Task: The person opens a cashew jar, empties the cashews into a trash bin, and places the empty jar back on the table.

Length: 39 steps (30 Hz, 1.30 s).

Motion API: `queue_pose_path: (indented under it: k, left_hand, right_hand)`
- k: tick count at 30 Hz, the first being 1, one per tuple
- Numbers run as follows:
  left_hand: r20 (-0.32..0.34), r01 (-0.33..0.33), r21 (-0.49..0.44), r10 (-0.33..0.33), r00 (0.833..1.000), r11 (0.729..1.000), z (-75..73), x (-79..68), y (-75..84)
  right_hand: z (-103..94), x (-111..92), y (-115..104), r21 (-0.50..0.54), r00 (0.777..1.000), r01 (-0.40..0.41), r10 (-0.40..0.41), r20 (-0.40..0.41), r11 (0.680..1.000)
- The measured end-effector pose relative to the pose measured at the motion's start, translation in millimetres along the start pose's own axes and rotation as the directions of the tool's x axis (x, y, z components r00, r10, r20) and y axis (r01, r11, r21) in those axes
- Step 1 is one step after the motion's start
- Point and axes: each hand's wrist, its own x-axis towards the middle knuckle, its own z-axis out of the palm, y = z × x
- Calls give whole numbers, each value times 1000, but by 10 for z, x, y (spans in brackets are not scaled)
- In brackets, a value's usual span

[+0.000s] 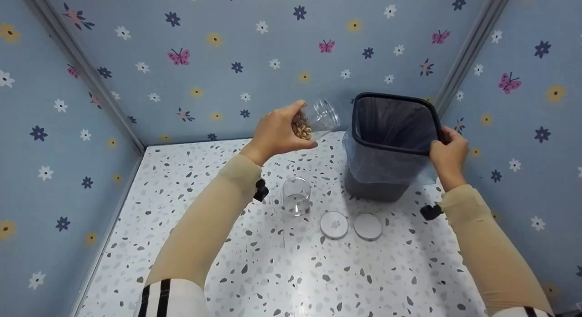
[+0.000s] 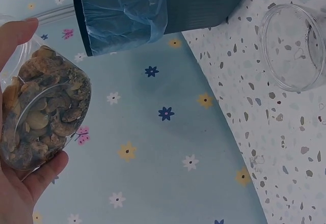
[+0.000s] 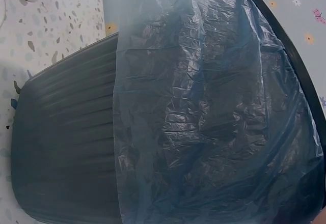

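Observation:
My left hand grips a clear jar by its base end, held in the air left of the trash bin. The jar lies tilted on its side, its mouth toward the bin. Small brown, nut-like or shell-like pieces fill its base end; their exact kind is unclear. On the right, my right hand holds the black rim of the grey trash bin, thumb on the rim. A thin bluish bag lines the bin and hangs over its outside. The bin stands on the table, leaning slightly.
A second clear jar stands on the speckled white table, below my left hand. Two round white lids lie side by side in front of the bin. Blue flowered panels wall the table at the back and sides.

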Motion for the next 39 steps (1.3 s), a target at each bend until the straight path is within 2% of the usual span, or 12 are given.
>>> queue_pose_path:
  k: [29,39]
  left_hand:
    - [43,57,-42,-55,998,998,160,237,195]
    - [44,16,-22,-15,999,1000,173,353,273]
  right_hand:
    - [8,-11,0,17,1000,5,-5,-7,1000]
    - [11,-30,-2,19,1000,8,-8,-8,1000]
